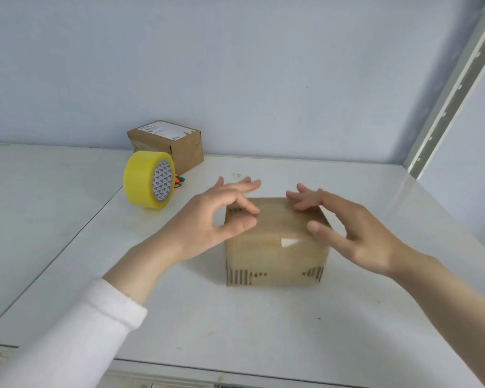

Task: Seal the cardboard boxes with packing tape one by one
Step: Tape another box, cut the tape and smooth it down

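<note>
Brown cardboard box is sitting under the spread-fingered right hand and the left hand, whose pinch is unclear; pressing its top flat, centre outward, seems wise.

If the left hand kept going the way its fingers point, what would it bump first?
Most likely the top of the near cardboard box, just under the fingertips of the left hand; past it, the right hand. Depth is unclear.

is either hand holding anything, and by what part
Right hand holds nothing; fingers rest on the far top edge of the near box. Left hand index and thumb nearly meet over its top; a pinch cannot be told.
</note>
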The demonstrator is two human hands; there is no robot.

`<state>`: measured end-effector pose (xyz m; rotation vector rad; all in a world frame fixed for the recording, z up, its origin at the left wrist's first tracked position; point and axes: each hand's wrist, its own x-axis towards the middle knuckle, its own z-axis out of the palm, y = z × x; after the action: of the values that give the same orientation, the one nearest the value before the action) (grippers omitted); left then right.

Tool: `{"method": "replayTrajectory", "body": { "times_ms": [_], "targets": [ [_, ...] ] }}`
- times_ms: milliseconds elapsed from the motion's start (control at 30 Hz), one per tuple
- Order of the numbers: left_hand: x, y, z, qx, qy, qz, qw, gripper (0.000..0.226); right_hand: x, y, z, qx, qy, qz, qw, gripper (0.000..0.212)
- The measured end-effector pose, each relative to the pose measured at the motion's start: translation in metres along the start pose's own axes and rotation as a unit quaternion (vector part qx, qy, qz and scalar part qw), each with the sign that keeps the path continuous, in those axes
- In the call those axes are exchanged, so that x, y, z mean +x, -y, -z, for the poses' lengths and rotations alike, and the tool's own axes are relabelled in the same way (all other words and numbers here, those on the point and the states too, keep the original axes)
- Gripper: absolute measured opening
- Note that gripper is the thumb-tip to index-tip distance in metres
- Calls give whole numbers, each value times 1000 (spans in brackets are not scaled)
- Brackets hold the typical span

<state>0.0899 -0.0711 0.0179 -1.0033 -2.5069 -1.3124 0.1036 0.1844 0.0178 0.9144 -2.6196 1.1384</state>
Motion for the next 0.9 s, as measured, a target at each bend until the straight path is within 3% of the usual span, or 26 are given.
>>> {"method": "replayTrajectory", "body": {
  "times_ms": [100,233,400,467,533,567,633,700,800,900],
  "targets": [
    [18,-13,-10,80,27,57,995,45,20,19,-4,-95,30,-33,994,68],
    [36,-9,-30,266,120,149,945,47,38,20,-22,-254,133,-90,954,61],
    [45,-6,-31,255,129,178,942,41,46,16,-22,-248,175,-142,942,58],
    [43,-6,-33,198,76,167,963,36,43,20,-20,-191,140,-137,962,58],
    [37,-5,-30,47,-13,179,983,37,34,25,-11,-81,101,-137,982,66],
    [32,-4,-26,-34,-62,182,981,41,27,27,-4,-49,107,-135,984,76],
    [15,1,-18,-162,-109,198,961,57,12,29,8,-91,160,-137,973,88],
    [-9,6,-14,-230,-57,216,947,77,-2,34,9,-163,177,-143,960,89],
    [-39,7,-22,-231,73,143,960,68,-15,46,-1,-166,78,-157,970,82],
    [-44,0,-28,-230,113,129,958,79,-39,65,-4,-118,9,-205,972,75]
  ]
}}
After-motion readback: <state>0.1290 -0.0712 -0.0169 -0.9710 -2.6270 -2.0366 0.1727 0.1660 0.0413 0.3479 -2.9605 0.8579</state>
